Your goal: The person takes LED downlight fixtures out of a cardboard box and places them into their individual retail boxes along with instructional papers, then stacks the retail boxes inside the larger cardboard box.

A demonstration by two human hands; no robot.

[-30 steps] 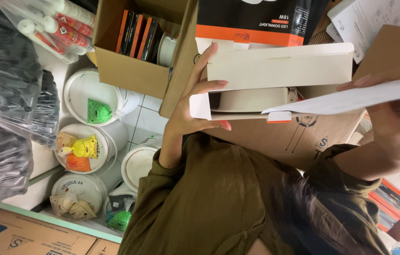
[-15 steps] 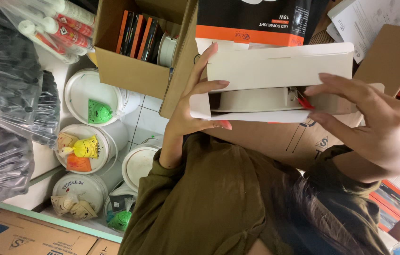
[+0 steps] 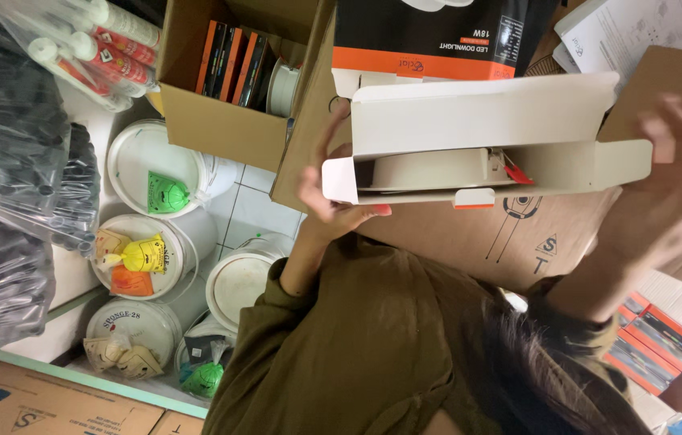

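- Far off to the left of the white carton, there's a clear plastic bag of black parts, with a bag of white tubes with red labels above it.
- Closer in on that same side, a bunch of white lidded buckets sit on the tiled floor, small packets lying on their lids.
- Up and to the left of the carton is an open brown cardboard box with orange-and-black packs standing inside.
- The left hand grips the carton's left end: fingers spread up behind it, thumb curled under the bottom edge.
- The carton itself is held up sideways, lid flap swung open, and a pale round thing shows inside.
- Right behind the carton's top is a black and orange product box, and a big brown box is behind and below.
- The right hand is at the carton's right end flap, but it's blurry, so I can't tell if its fingers are pinching the flap or just touching.
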